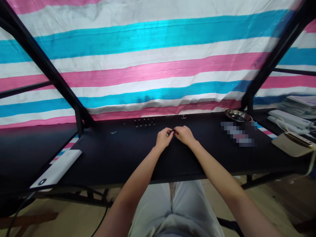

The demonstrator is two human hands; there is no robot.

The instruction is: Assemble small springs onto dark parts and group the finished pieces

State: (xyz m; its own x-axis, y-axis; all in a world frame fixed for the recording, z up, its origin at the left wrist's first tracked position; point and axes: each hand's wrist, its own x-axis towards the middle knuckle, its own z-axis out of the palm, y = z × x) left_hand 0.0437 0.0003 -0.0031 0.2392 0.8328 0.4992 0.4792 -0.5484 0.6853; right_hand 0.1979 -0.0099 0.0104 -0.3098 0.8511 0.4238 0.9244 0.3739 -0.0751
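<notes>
My left hand [163, 139] and my right hand [184, 135] meet over the middle of a black table [118, 158]. Both are closed in a pinch on one small dark piece [171, 132] held between their fingertips; what it is I cannot make out. Just beyond the hands, several small dark pieces [144, 122] stand in rows near the table's far edge. A few more tiny bits [183, 117] lie to their right.
A metal bowl [238, 115] sits at the back right. A white power bank [57, 168] lies at the front left, and a beige device [292, 143] with white cables at the right. A striped tarp [153, 65] hangs behind, framed by black slanted bars [46, 67].
</notes>
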